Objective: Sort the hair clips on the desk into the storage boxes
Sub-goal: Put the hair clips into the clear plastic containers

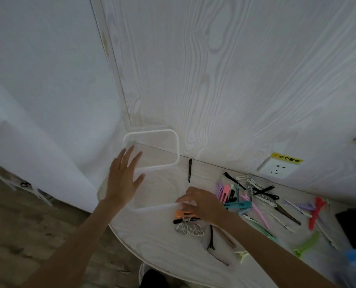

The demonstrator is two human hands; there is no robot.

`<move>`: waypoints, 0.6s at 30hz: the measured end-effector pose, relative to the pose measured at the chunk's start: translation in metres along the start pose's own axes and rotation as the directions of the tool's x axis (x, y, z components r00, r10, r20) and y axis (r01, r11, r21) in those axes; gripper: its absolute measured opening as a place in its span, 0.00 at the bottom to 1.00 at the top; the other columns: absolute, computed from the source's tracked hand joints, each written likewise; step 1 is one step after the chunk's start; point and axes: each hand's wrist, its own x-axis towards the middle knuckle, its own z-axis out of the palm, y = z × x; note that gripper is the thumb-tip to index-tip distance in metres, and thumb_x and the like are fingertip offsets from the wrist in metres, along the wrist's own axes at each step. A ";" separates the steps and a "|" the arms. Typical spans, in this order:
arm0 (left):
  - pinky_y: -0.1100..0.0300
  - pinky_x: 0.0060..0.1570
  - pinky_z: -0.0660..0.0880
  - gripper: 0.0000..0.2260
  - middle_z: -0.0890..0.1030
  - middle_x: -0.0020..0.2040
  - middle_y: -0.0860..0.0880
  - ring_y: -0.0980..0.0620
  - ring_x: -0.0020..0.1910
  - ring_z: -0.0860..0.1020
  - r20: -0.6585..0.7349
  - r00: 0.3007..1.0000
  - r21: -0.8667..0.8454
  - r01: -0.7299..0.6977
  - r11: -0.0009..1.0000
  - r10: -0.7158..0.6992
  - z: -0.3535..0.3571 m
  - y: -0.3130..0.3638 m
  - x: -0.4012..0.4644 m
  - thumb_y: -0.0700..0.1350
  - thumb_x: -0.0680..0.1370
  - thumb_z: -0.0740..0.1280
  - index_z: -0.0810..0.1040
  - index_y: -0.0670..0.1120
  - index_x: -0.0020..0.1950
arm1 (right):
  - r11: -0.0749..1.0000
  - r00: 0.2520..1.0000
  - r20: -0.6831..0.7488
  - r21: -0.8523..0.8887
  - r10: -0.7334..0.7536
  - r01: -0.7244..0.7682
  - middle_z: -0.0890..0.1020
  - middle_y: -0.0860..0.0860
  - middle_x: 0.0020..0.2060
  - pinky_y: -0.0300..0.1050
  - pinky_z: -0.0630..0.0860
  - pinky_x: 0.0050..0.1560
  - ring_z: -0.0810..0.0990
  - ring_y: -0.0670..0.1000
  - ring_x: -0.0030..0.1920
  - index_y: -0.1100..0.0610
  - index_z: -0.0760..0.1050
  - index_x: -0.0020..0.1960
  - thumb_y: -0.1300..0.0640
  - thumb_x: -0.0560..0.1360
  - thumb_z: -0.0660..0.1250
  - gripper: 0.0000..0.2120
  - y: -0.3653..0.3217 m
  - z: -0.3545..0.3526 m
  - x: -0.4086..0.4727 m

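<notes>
The right hand [200,201] sits nearest, its grip curled over the near rim of a clear storage box [152,186]; whether it pinches a clip cannot be told. Just below it lie an orange clip [180,214] and a silver butterfly clip [189,227]. The left hand [123,177] hovers spread over the box's far side, holding nothing. The loose hair clips [262,202] are scattered to the right on the table [173,256]. To do this well, the left hand should probably steady the light box while the right drops clips in.
</notes>
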 end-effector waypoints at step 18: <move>0.50 0.73 0.58 0.41 0.30 0.74 0.43 0.41 0.77 0.48 0.319 0.901 0.078 0.285 0.955 -0.295 -0.009 0.006 -0.008 0.54 0.74 0.67 0.45 0.45 0.77 | 0.996 0.999 -0.019 -0.089 0.030 -0.031 0.74 0.48 0.56 0.46 0.69 0.53 0.71 0.48 0.59 0.46 0.75 0.58 0.49 0.79 0.58 0.12 -0.006 -0.009 0.046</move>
